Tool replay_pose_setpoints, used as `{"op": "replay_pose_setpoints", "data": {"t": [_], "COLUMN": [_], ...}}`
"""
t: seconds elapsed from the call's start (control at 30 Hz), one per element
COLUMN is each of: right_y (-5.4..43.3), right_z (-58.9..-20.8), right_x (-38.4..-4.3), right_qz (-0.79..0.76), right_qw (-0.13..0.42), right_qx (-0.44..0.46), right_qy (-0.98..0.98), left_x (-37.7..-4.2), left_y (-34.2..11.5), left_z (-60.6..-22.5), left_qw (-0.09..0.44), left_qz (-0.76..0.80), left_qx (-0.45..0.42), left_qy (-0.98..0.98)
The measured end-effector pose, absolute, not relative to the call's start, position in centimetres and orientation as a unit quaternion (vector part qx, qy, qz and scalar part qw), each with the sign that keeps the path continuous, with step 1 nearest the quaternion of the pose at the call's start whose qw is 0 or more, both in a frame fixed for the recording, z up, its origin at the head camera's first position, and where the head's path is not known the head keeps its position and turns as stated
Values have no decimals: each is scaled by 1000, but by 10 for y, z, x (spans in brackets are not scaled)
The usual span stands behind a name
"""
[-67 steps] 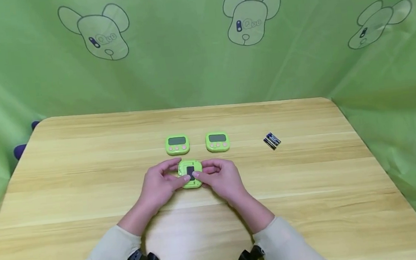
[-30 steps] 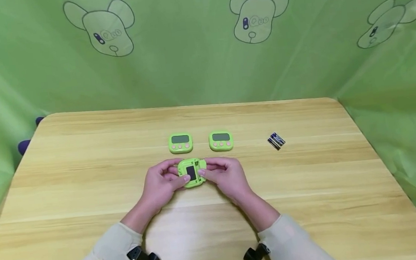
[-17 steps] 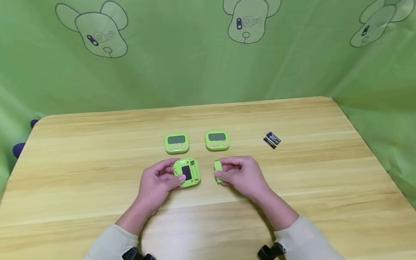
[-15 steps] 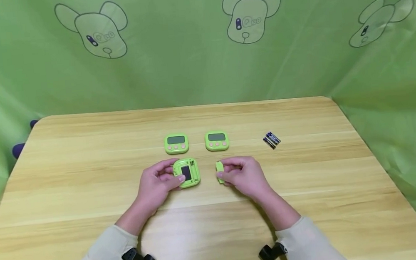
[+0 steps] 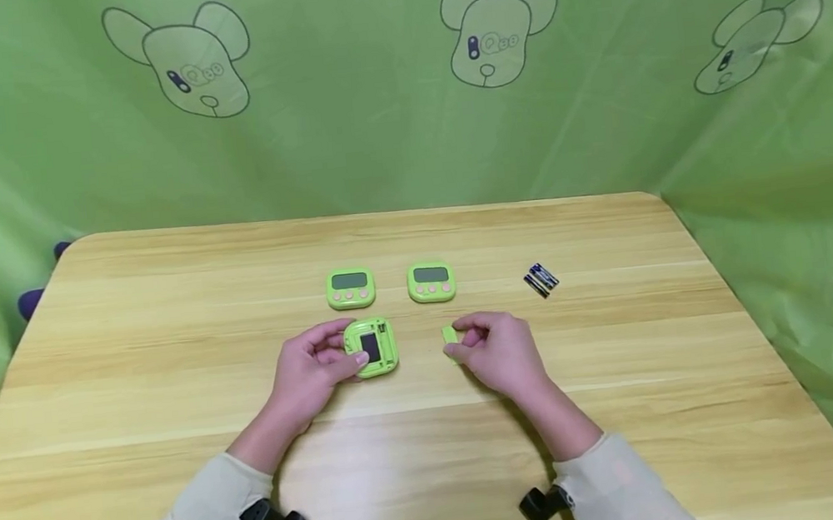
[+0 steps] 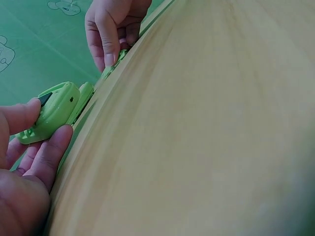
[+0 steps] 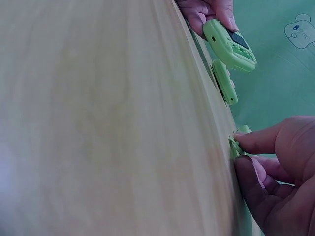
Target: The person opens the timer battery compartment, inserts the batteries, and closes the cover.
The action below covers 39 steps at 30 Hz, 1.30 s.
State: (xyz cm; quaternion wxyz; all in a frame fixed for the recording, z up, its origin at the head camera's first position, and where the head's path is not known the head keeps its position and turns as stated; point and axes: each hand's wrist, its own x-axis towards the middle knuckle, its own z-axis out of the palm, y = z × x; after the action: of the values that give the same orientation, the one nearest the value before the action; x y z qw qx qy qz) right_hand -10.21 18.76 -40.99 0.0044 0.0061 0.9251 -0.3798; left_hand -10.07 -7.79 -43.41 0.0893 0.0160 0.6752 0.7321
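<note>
My left hand [image 5: 305, 373] grips a green digital timer [image 5: 388, 346] by its left side, back facing up, thumb on the back. A dark rectangle shows on that back, and the battery slot along the right edge is uncovered. Between thumb and fingers my right hand [image 5: 502, 354] pinches a small green battery cover [image 5: 450, 335], low over the table and apart from the timer. In the right wrist view the cover [image 7: 236, 146] sits at the fingertips, partly hidden. The left wrist view shows the held timer [image 6: 59, 112] tilted above the tabletop.
Two more green timers, a left one [image 5: 351, 296] and a right one [image 5: 432, 289], lie face up behind the hands. Several small dark batteries [image 5: 541, 280] lie together at the right. The wooden table [image 5: 198, 264] ends against a green curtain [image 5: 368, 147].
The battery cover has come off the timer in my right hand, which has moved right and away with it. My left hand still holds the timer, its battery slot now exposed.
</note>
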Motion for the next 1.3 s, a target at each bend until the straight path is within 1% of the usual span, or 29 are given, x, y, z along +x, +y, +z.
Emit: {"op": "replay_pose_setpoints", "data": {"t": [0.23,0.33,0.53,0.67,0.77,0.97,1.3], "right_y": [191,197,226,251,266,281,285], "right_z": [-410,-408,-408,-409,-410,-412,-416], "right_x": [-102,-101,-102,-109,-115,-125,-134], "right_qz": [-392,-402,-408,-395,-380,-353,-327], "right_qw": [5,-5,-61,-100,-119,-124,-116], "right_qx": [15,23,58,91,113,126,146], "right_qy": [920,915,909,909,910,919,927], "left_x": [-100,-100,-100,-100,-100,-100,-101], "left_y": [-78,-78,-79,-79,-79,-79,-80], "left_z": [-433,-434,-434,-435,-435,-435,-435], "left_qw": [89,88,91,92,91,95,92], "left_qz": [732,731,736,735,731,726,715], "left_qx": [19,22,26,27,26,26,35], "left_qy": [675,677,670,671,676,681,693]}}
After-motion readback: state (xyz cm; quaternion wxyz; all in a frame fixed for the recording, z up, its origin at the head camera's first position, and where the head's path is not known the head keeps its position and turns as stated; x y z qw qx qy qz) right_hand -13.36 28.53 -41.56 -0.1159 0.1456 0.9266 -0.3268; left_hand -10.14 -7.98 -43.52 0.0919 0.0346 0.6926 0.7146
